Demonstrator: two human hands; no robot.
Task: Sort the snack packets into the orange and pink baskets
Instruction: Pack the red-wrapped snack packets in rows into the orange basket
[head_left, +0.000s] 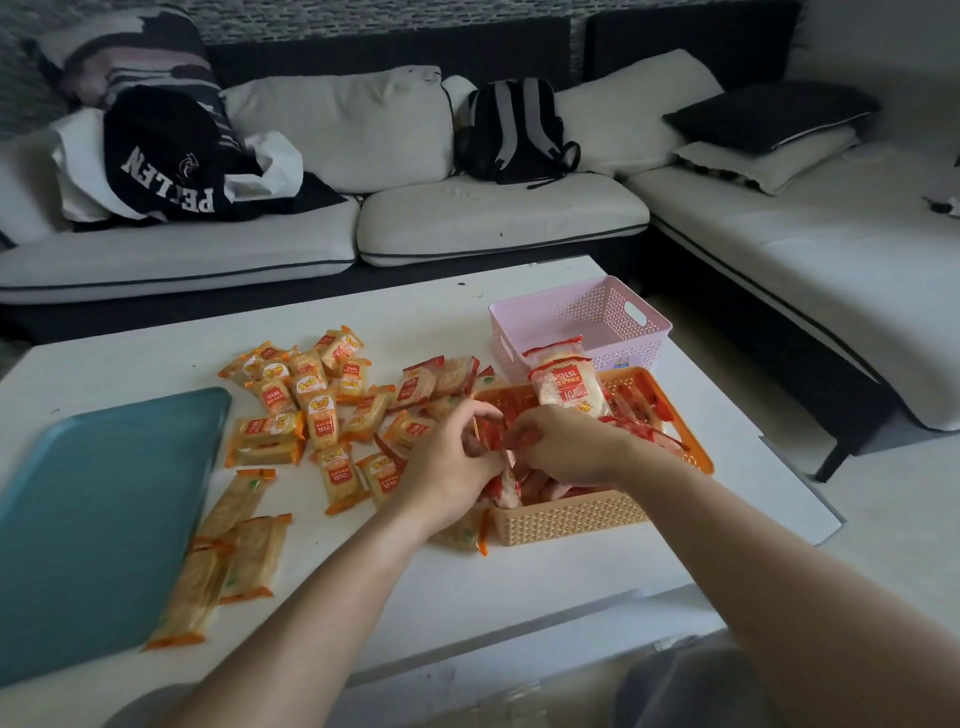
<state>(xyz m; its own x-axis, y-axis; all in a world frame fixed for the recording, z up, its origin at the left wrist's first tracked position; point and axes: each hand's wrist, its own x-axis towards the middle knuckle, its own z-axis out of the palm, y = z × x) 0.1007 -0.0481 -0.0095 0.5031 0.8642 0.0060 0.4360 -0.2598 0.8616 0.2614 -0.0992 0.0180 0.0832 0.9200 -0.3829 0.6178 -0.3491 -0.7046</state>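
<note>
— Hands — where are they?
— Left hand (452, 462) and right hand (566, 447) meet over the left rim of the orange basket (571, 519), fingers curled, both pinching red packets (493, 439); that basket sits at the right edge of the worktop (415, 582).
— And the rest?
— Orange packets (311, 410) lie loose mid-worktop, a teal tray (104, 519) at the left edge. Farther back, the pink basket (587, 312) sits just behind the orange one — near the far right corner.

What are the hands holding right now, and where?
Left hand and right hand pinch red snack packets by their ends, over the orange basket.
</note>
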